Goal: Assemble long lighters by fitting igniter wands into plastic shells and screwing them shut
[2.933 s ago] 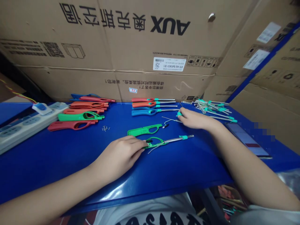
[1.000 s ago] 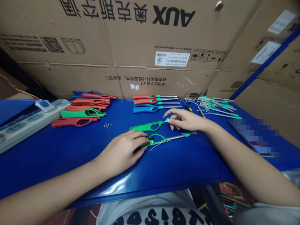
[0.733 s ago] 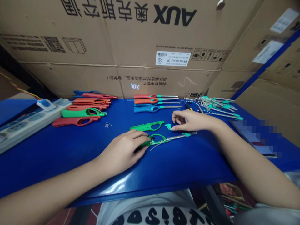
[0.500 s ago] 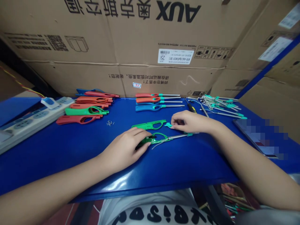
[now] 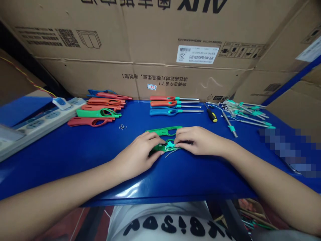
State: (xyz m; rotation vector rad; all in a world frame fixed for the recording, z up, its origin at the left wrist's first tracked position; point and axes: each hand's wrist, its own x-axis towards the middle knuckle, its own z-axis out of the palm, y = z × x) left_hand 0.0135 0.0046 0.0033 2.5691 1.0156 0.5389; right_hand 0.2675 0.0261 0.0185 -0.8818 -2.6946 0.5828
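Note:
My left hand (image 5: 141, 152) grips the handle of an opened green lighter half (image 5: 158, 147) on the table, with a thin wire poking out of it. A small teal plastic piece (image 5: 171, 144) is pinched in the fingertips of my right hand (image 5: 198, 140), right over that half. The fingers of this hand cover the lighter's metal tube. Just behind both hands lies the other green casing half (image 5: 164, 131), touched by neither palm.
Assembled lighters (image 5: 164, 112) lie at the back middle, coloured casings (image 5: 92, 121) at the left by a power strip (image 5: 54, 115). Small screws (image 5: 122, 127), a yellow-black screwdriver (image 5: 212, 115) and a pile of metal tubes with teal parts (image 5: 247, 112) are around. A cardboard box (image 5: 140, 40) stands behind.
My right hand has moved left and nearer, bringing the teal piece from beside the rear casing half onto the green half in my left hand. The view has shifted slightly.

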